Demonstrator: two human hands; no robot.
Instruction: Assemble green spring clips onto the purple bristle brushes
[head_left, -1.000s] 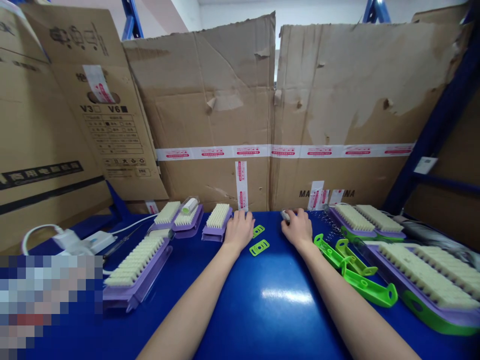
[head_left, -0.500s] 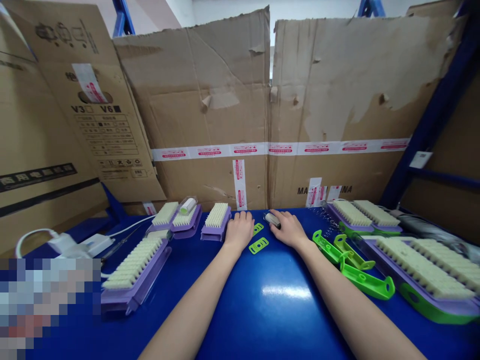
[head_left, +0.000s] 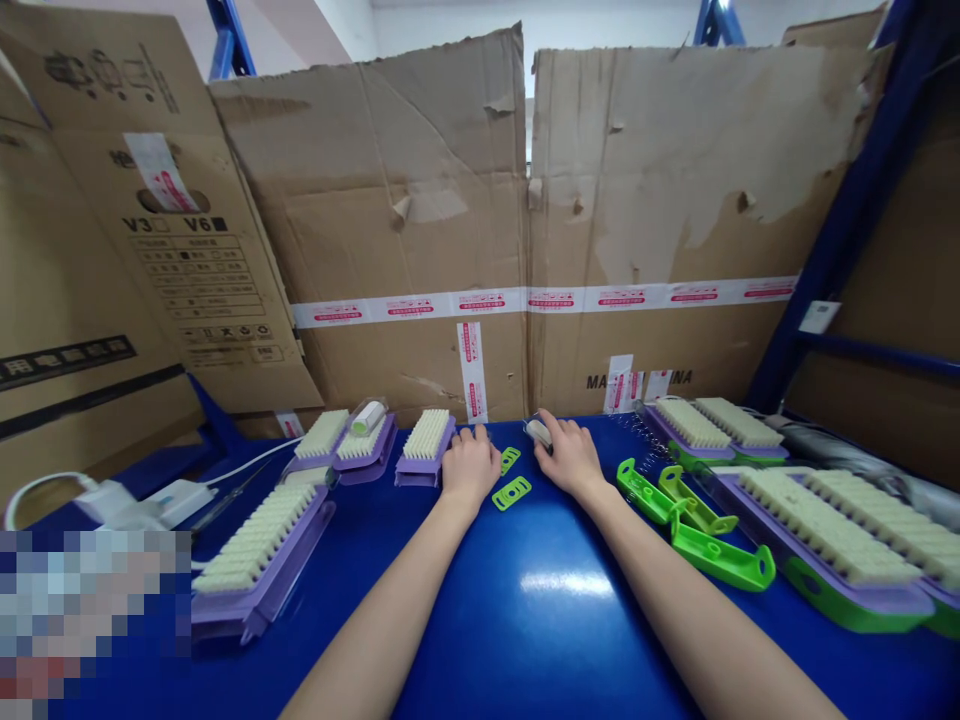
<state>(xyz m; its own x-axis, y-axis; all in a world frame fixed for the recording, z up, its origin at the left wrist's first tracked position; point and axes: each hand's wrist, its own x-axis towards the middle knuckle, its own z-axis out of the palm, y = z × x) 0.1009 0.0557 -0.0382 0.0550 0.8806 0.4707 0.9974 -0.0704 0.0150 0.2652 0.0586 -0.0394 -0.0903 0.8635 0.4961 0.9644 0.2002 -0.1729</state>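
My left hand (head_left: 469,464) rests knuckles-up on the blue table (head_left: 525,620), fingers curled, right beside a small purple brush (head_left: 424,446); nothing shows in it. My right hand (head_left: 570,455) lies a little to the right, fingers closed round a small white and dark object (head_left: 538,431) that pokes out at its left side. Two flat green plastic pieces (head_left: 511,492) lie on the table between the hands.
Purple brushes with pale bristles lie at left (head_left: 259,545) and far left-middle (head_left: 339,438). Green handles (head_left: 694,525) and larger purple-green brushes (head_left: 829,535) fill the right. A metal spring (head_left: 643,440) lies behind. Cardboard boxes (head_left: 465,220) wall the back. White cable and plug (head_left: 112,500) at left.
My right hand has slid left toward the left hand, carrying the small white and dark object. The left hand has stayed by the small brush. The view shifted slightly.
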